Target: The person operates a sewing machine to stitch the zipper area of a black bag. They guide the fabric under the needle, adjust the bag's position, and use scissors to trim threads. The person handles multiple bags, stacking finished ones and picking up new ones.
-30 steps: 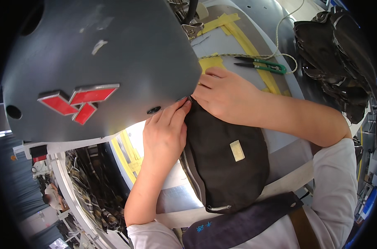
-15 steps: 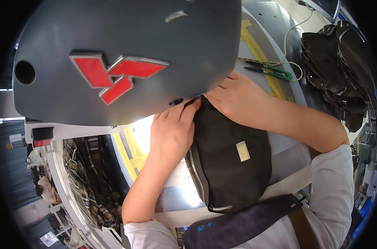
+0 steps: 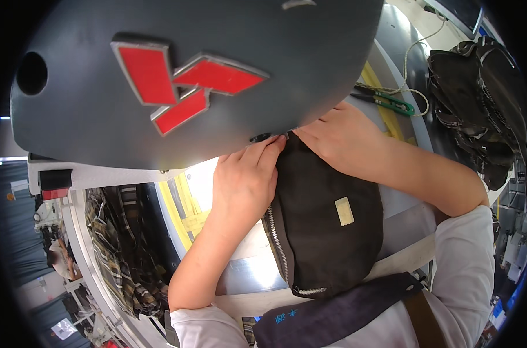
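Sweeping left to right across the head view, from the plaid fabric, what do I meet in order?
Plaid fabric → left hand → cream patch on the black zippered piece → green-handled snips → pile of dark zippered pieces.

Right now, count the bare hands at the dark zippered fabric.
2: the left hand at the upper left edge of the dark zippered fabric, and the right hand at its upper right. The grey machine head could hide anything behind it.
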The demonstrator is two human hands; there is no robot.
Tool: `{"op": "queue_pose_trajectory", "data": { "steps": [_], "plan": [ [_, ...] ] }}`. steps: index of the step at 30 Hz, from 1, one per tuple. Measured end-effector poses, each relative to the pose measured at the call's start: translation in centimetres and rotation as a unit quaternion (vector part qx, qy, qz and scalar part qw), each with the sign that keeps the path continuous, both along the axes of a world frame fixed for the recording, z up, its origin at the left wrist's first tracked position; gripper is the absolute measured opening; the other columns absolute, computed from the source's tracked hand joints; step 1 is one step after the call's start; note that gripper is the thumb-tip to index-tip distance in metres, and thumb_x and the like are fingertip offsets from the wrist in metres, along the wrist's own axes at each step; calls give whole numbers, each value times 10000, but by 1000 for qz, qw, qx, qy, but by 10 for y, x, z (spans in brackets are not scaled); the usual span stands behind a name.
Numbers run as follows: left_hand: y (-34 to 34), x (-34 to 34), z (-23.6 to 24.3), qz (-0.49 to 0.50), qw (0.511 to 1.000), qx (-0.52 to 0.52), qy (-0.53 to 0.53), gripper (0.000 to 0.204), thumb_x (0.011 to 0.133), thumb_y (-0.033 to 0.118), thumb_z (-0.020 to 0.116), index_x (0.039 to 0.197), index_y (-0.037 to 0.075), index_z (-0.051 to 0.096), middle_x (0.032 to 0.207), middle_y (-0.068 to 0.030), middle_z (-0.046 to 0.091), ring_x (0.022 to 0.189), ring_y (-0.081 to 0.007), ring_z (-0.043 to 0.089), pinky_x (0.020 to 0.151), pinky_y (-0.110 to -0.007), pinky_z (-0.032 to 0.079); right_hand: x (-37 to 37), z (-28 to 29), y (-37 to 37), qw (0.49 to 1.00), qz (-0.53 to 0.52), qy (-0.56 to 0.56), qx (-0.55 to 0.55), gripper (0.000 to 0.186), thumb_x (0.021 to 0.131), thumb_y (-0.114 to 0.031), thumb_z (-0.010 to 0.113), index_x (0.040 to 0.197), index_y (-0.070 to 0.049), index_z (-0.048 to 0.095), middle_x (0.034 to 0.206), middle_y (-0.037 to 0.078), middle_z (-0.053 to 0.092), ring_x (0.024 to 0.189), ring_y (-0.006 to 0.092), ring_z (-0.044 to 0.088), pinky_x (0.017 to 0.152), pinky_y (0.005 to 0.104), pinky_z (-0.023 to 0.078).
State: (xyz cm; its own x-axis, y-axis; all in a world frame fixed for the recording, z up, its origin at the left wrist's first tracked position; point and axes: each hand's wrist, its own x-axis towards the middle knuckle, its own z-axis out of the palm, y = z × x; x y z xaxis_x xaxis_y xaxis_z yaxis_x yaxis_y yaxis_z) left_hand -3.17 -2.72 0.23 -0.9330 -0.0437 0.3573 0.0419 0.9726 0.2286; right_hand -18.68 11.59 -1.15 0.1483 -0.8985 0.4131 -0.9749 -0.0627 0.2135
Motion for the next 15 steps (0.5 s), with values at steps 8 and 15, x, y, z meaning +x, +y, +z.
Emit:
{"op": "queue_pose_trajectory", "data": {
  "steps": [8, 15],
  "plan": [
    [-1, 0, -2, -1, 1000, -3, 1, 339, 686, -65, 624, 1010, 25, 658, 1079, -65, 652, 953, -270, 637, 829, -370, 502, -1, -2, -1, 1000, 4, -11, -16, 128, 709, -150, 605, 771, -60, 672, 831, 20, 518, 791, 164, 533, 742, 287, 439],
    [-1, -1, -1, 16, 1000, 4, -12, 347, 691, -72, 604, 1021, 23, 658, 1086, -64, 648, 954, -281, 635, 824, -375, 504, -4, -2, -5, 999, 10, -16, -29, 115, 707, -147, 608, 752, -61, 670, 841, 18, 528, 791, 162, 538, 731, 285, 440]
  ]
}}
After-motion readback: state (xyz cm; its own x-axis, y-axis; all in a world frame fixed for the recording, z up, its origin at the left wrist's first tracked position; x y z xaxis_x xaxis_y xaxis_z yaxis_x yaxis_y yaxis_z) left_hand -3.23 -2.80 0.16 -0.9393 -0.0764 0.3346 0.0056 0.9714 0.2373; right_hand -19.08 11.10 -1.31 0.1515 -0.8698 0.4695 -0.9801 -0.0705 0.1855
